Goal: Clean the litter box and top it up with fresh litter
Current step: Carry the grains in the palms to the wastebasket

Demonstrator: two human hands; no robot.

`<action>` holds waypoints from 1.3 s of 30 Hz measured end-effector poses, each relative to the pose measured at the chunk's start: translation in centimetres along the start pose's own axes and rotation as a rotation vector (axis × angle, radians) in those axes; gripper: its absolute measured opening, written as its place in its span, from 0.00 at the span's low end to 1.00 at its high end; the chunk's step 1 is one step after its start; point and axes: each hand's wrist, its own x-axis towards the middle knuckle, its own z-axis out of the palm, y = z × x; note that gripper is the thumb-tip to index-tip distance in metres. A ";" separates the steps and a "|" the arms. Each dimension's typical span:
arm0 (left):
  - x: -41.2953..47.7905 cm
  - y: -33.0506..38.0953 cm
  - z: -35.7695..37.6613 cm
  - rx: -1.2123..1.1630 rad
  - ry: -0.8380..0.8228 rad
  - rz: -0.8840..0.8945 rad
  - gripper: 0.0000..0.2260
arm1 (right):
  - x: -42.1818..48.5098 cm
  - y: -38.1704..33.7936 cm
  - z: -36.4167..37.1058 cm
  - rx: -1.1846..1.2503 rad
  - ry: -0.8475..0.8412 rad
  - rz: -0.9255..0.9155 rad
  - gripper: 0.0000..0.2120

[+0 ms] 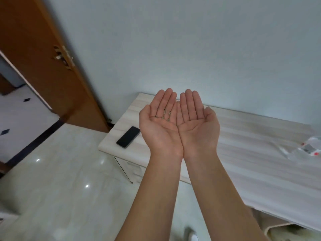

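My left hand (160, 121) and my right hand (196, 122) are held up side by side, palms up, their inner edges touching, above the near corner of a pale wooden table (251, 153). The fingers of both are straight and together. Neither hand holds anything. Small dark marks show on the fingers of my left hand. No litter box, scoop or litter bag is in view.
A black phone (128, 136) lies face up near the table's left corner. A clear plastic bag with red print (305, 150) lies at the table's right edge. A brown door (40, 54) stands open at the left. Glossy pale tiles (60, 188) cover the floor.
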 end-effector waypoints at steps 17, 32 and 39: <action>4.6 9.3 -4.2 -0.103 0.206 0.370 0.20 | 4.6 11.8 2.6 -0.102 -0.061 0.382 0.22; 6.8 33.6 -15.5 -0.222 0.280 0.509 0.20 | 0.9 38.4 8.0 -0.217 -0.069 0.486 0.22; 10.2 41.0 -19.3 -0.242 0.318 0.550 0.20 | 2.5 47.4 9.4 -0.214 -0.068 0.557 0.23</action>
